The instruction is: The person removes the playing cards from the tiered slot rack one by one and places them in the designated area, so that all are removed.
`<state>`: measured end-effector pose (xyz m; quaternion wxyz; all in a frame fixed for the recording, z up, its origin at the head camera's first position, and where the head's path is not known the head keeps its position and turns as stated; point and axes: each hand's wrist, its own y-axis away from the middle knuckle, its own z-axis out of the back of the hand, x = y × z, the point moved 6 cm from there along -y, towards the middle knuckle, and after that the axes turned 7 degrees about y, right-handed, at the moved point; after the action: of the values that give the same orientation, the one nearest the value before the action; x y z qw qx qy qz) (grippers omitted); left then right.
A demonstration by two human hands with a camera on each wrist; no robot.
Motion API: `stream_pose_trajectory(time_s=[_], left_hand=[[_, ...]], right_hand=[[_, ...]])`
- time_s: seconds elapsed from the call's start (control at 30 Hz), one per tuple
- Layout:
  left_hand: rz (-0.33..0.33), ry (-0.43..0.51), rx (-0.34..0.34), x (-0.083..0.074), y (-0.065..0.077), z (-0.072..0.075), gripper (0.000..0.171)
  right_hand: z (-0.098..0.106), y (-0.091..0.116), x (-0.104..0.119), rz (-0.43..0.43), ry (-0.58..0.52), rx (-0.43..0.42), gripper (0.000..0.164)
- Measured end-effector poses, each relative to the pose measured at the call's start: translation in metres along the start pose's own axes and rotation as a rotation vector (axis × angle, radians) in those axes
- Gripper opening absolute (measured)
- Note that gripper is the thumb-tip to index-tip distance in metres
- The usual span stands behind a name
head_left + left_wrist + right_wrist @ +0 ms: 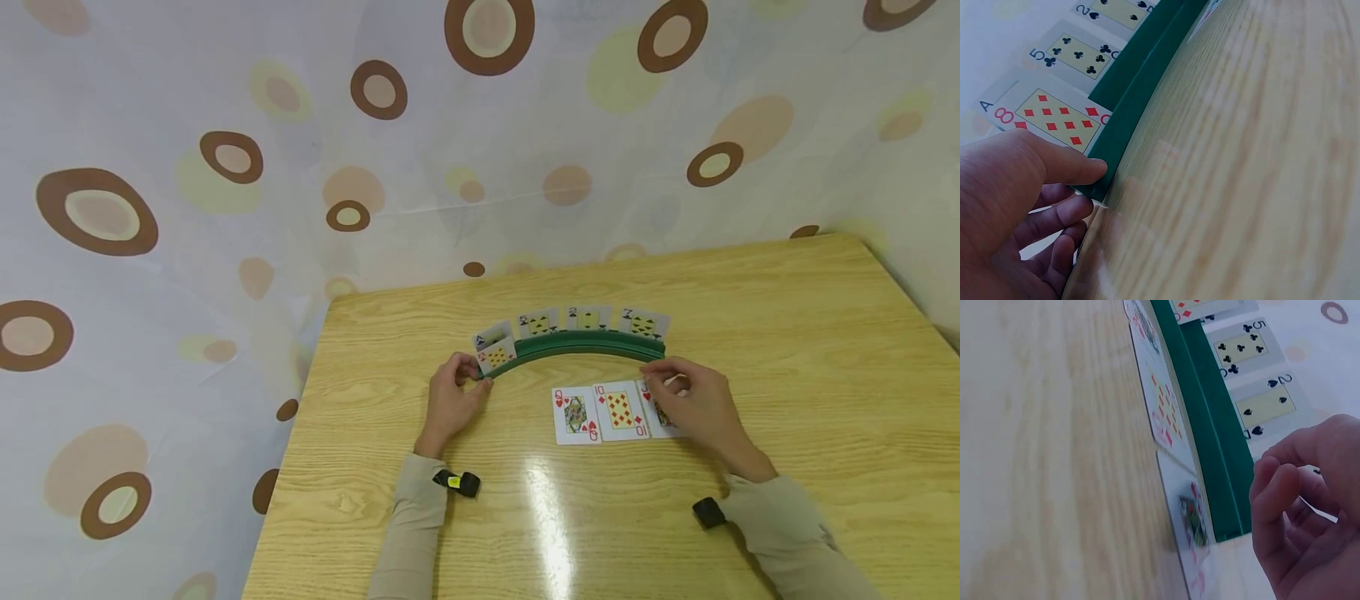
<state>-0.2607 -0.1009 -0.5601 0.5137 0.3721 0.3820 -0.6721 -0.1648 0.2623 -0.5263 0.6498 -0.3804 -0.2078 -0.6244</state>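
Observation:
A curved green card holder [588,340] stands on the table. At its left end my left hand [455,396] grips it, the thumb [1085,169] on the front face and the other fingers curled behind. Just above the thumb stands an eight of diamonds [1057,119], in front of an ace [491,335]. Further along the holder stand a five of clubs [1075,55], a two of spades [1266,407] and a seven [643,323]. My right hand [693,404] hovers by the holder's right end, thumb and forefinger tips together, with nothing visible between them. It partly covers a jack [662,417].
Left of the jack, a ten of diamonds [621,410] and a queen of hearts [576,415] lie face up in front of the holder. A patterned curtain [525,167] hangs behind the wooden table [825,375]. Each wrist bears a small black camera.

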Motion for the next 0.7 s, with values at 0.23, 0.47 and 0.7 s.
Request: stream_pose_trajectory(time_s=[0.23, 0.47, 0.7], left_hand=[[-0.006, 0.009, -0.008, 0.000, 0.000, 0.002, 0.025], [0.008, 0.010, -0.002, 0.001, 0.000, 0.001, 0.025], [0.000, 0.009, 0.006, 0.000, 0.000, 0.001, 0.025]], right_hand=[[-0.020, -0.017, 0.017, 0.079, -0.041, 0.032, 0.012], [-0.040, -0.035, 0.038, 0.152, -0.043, 0.051, 0.011], [-0.060, -0.047, 0.051, 0.129, -0.039, 0.108, 0.013]])
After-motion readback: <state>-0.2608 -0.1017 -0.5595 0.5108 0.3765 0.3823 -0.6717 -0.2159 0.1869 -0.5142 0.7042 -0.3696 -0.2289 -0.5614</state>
